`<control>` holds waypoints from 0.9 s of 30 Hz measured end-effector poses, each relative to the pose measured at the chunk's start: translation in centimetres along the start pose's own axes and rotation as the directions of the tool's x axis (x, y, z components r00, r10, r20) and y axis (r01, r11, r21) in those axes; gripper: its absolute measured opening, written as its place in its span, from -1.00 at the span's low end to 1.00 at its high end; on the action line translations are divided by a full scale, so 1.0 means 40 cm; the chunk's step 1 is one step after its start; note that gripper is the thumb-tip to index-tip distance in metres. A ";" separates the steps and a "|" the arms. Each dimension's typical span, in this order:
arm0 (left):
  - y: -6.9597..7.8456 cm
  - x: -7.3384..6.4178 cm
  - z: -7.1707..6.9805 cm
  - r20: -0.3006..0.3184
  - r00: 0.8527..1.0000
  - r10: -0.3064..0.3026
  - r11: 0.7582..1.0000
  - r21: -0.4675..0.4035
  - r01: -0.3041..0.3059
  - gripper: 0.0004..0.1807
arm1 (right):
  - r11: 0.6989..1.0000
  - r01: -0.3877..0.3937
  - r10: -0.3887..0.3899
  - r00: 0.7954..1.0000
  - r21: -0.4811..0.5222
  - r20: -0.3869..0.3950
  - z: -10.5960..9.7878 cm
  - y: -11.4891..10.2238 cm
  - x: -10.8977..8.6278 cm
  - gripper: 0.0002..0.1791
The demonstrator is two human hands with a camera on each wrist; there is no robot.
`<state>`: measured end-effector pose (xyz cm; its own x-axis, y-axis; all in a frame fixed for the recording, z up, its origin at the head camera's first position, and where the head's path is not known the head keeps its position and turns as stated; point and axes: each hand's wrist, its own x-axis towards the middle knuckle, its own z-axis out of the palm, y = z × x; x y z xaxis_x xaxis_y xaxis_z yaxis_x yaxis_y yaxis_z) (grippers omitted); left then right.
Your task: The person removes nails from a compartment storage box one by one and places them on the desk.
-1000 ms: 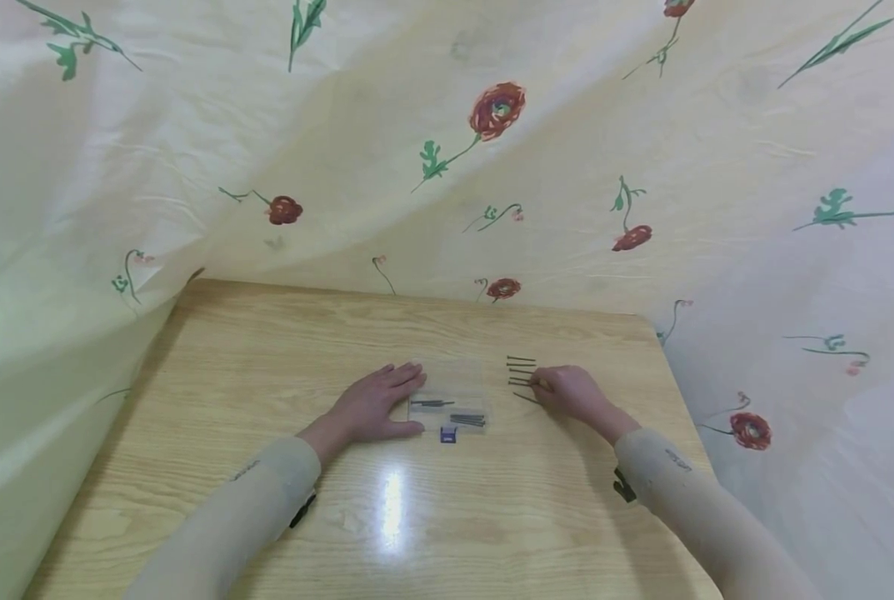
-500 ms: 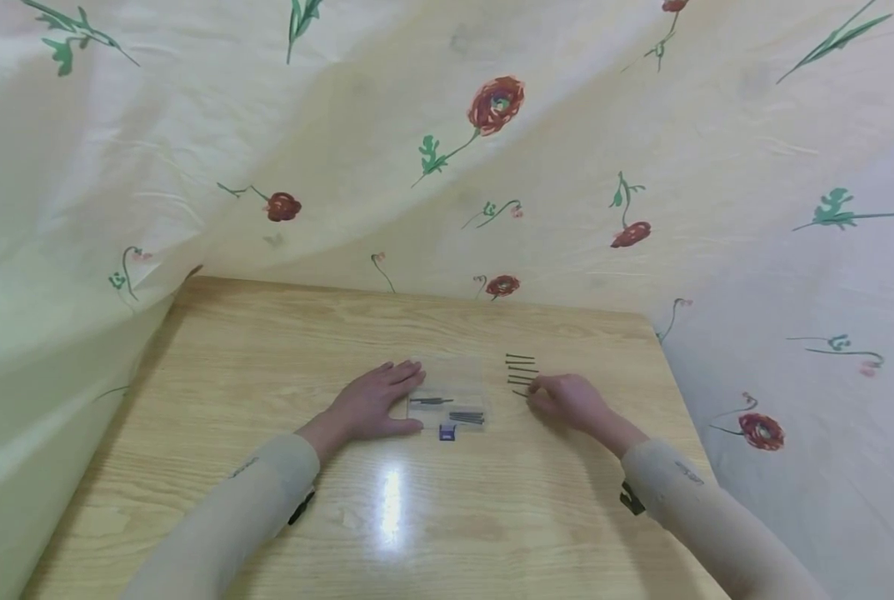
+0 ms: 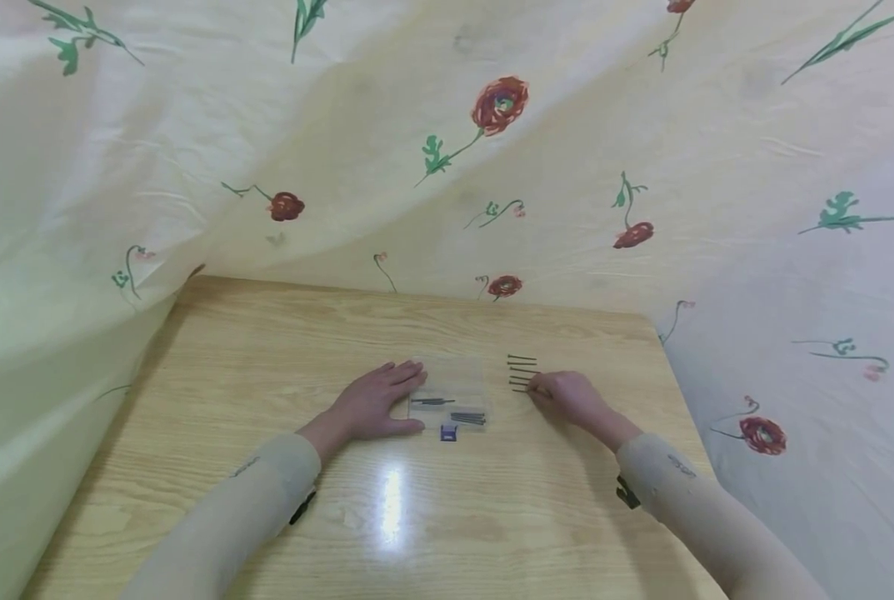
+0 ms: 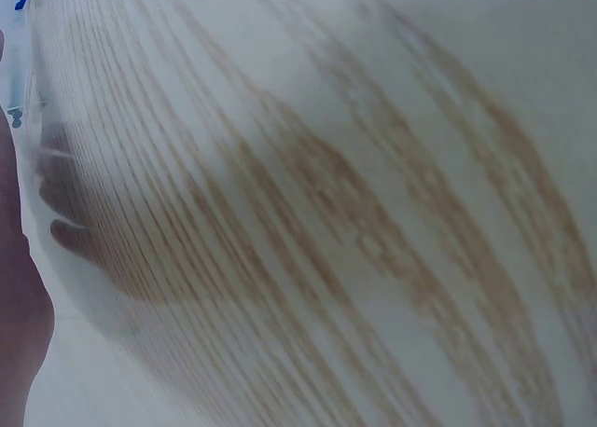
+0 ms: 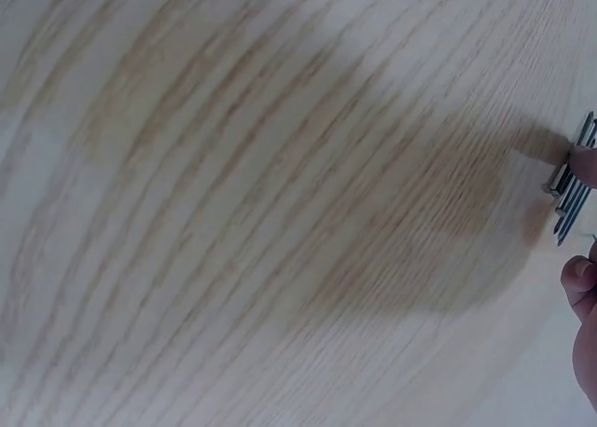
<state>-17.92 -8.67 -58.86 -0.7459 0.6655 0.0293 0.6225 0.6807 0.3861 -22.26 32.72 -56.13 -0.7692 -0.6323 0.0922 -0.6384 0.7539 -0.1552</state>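
Note:
On the wooden table a clear plastic box (image 3: 450, 375) lies with its lid back. My left hand (image 3: 372, 404) rests flat at its left side, fingers straight and thumb spread. Inside the box are two small groups of nails (image 3: 467, 418), and a blue latch (image 3: 448, 433) is at its front edge. To the right, several dark nails (image 3: 522, 364) lie in a near-parallel row, heads to the left. My right hand (image 3: 574, 398) pinches the right end of the nearest nail (image 3: 519, 391); its fingertips hide that end. In the right wrist view, the thumb (image 5: 583, 166) overlaps the nails.
The wooden tabletop (image 3: 282, 333) extends around both hands, with a bright glare spot in front of the box. A flowered cloth (image 3: 379, 125) hangs behind the table and along both sides.
My right hand has shifted from the upper nails down to the nearest one. That nail has turned from slanting to nearly parallel with the row. My left hand stays put.

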 end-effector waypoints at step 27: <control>-0.002 -0.006 0.011 -0.030 0.999 -0.015 1.000 -0.009 0.015 0.04 | 0.950 0.195 -0.244 0.951 0.246 0.189 -0.031 -0.233 0.180 -0.68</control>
<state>-17.67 -8.76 -59.29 -0.7617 0.6460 0.0509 0.6095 0.6876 0.3947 -21.89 21.36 -52.79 -0.5708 -0.8189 -0.0599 -0.7488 0.5491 -0.3713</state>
